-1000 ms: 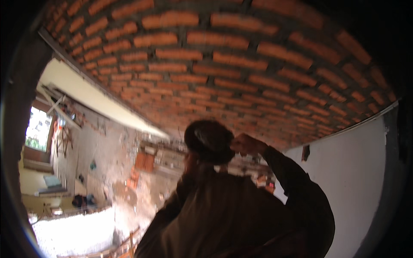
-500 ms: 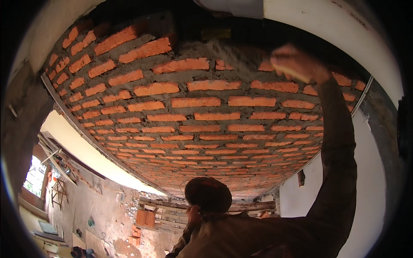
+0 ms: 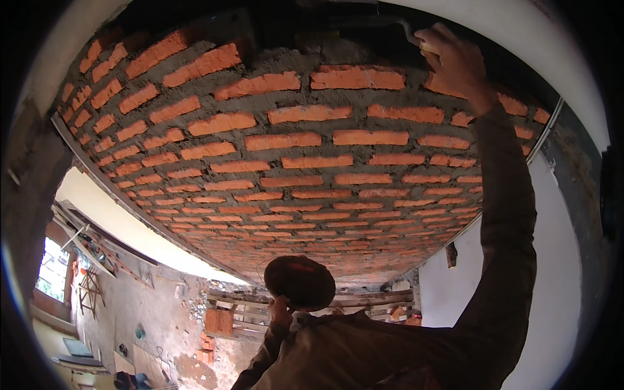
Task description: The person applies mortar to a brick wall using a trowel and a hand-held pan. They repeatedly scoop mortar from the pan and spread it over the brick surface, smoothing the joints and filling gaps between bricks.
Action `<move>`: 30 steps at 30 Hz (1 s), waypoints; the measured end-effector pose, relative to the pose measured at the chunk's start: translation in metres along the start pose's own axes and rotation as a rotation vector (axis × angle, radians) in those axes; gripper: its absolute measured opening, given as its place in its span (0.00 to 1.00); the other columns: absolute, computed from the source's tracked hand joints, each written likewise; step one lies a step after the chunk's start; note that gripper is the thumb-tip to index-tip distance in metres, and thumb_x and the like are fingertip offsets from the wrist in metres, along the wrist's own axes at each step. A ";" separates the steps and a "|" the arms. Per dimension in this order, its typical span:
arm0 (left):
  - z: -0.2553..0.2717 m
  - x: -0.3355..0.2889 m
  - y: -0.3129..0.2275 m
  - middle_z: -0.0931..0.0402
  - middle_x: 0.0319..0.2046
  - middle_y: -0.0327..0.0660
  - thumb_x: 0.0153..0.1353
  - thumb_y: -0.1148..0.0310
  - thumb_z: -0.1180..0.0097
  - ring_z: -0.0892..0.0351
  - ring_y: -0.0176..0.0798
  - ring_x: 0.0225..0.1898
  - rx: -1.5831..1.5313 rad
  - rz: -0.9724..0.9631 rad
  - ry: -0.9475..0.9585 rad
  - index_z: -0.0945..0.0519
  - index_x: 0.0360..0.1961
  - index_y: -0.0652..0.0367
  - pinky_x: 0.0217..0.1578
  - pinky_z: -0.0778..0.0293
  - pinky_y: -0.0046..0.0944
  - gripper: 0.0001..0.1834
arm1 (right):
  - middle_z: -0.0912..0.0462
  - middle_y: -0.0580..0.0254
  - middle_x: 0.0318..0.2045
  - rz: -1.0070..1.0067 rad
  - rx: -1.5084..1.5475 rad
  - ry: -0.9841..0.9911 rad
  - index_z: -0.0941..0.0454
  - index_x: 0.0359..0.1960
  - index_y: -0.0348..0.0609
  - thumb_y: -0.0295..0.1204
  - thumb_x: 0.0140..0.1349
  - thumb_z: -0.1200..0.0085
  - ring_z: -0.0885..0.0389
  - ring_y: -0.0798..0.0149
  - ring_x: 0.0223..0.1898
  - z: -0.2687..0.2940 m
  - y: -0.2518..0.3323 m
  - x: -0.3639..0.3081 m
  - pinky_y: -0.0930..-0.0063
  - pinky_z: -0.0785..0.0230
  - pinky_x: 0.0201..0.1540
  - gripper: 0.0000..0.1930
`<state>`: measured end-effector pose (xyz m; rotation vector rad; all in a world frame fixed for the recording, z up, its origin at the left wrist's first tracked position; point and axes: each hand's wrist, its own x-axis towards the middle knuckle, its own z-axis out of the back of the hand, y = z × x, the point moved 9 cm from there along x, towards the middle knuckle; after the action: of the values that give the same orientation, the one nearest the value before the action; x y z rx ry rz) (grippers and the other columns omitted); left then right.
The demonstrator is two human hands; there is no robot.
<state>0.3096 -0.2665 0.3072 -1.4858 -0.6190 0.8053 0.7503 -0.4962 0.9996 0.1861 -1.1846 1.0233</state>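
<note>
Hands of our own are out of view; a person in front of us reaches one hand (image 3: 455,65) up to the top of the brick wall (image 3: 312,162), fingers closed round a dark tool (image 3: 383,32), the other hand (image 3: 281,312) curled beside a cap (image 3: 299,281)

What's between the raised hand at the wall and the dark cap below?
Head view: only bare brick wall, orange courses in grey mortar, spans from the raised hand to the cap.
</note>
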 end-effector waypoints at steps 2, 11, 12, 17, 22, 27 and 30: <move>0.007 0.001 0.011 0.30 0.28 0.39 0.48 0.73 0.42 0.26 0.40 0.32 -0.116 0.107 -0.061 0.30 0.33 0.55 0.34 0.21 0.47 0.12 | 0.21 0.64 0.42 0.095 -0.169 0.117 0.23 0.51 0.53 0.31 0.62 0.43 0.17 0.52 0.41 -0.009 0.004 -0.006 0.57 0.22 0.40 0.14; 0.019 -0.019 0.010 0.28 0.29 0.39 0.48 0.71 0.42 0.27 0.40 0.31 -0.225 0.250 -0.217 0.31 0.35 0.58 0.32 0.22 0.46 0.13 | 0.20 0.64 0.42 -0.093 0.120 0.245 0.22 0.47 0.53 0.30 0.60 0.41 0.18 0.56 0.42 0.015 0.036 -0.065 0.62 0.24 0.42 0.13; 0.018 -0.021 0.006 0.28 0.29 0.39 0.48 0.71 0.43 0.27 0.40 0.30 -0.200 0.266 -0.212 0.30 0.35 0.58 0.31 0.22 0.46 0.12 | 0.19 0.61 0.41 -0.041 0.361 0.260 0.22 0.45 0.49 0.26 0.57 0.40 0.17 0.54 0.41 0.009 0.072 -0.082 0.62 0.23 0.41 0.14; -0.003 -0.014 -0.046 0.27 0.27 0.35 0.59 0.66 0.46 0.29 0.32 0.28 0.212 0.154 -0.067 0.23 0.35 0.60 0.27 0.29 0.39 0.08 | 0.17 0.53 0.34 0.107 0.695 1.050 0.19 0.40 0.47 0.34 0.57 0.39 0.15 0.50 0.35 -0.111 0.289 -0.259 0.53 0.22 0.38 0.10; -0.022 -0.013 -0.076 0.21 0.29 0.37 0.51 0.76 0.49 0.26 0.29 0.22 -0.328 0.115 -0.279 0.16 0.39 0.68 0.20 0.23 0.32 0.15 | 0.17 0.51 0.27 0.296 0.721 1.356 0.18 0.32 0.36 0.25 0.57 0.49 0.14 0.49 0.34 -0.165 0.444 -0.383 0.49 0.22 0.36 0.08; -0.026 0.016 -0.073 0.18 0.36 0.35 0.50 0.79 0.52 0.22 0.26 0.33 -0.452 0.143 -0.265 0.16 0.47 0.66 0.34 0.26 0.27 0.22 | 0.17 0.47 0.26 0.390 0.939 1.197 0.17 0.31 0.37 0.27 0.57 0.49 0.15 0.49 0.31 -0.151 0.503 -0.394 0.53 0.21 0.38 0.09; -0.027 0.027 -0.075 0.19 0.31 0.33 0.53 0.76 0.53 0.24 0.27 0.29 -0.476 0.139 -0.289 0.16 0.45 0.65 0.29 0.27 0.29 0.20 | 0.16 0.47 0.30 0.244 0.944 1.259 0.17 0.35 0.42 0.29 0.59 0.48 0.15 0.47 0.30 -0.163 0.489 -0.398 0.55 0.21 0.35 0.08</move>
<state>0.3542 -0.2560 0.3781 -1.8743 -0.9819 1.0403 0.4960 -0.3446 0.4193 0.0862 0.4704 1.4928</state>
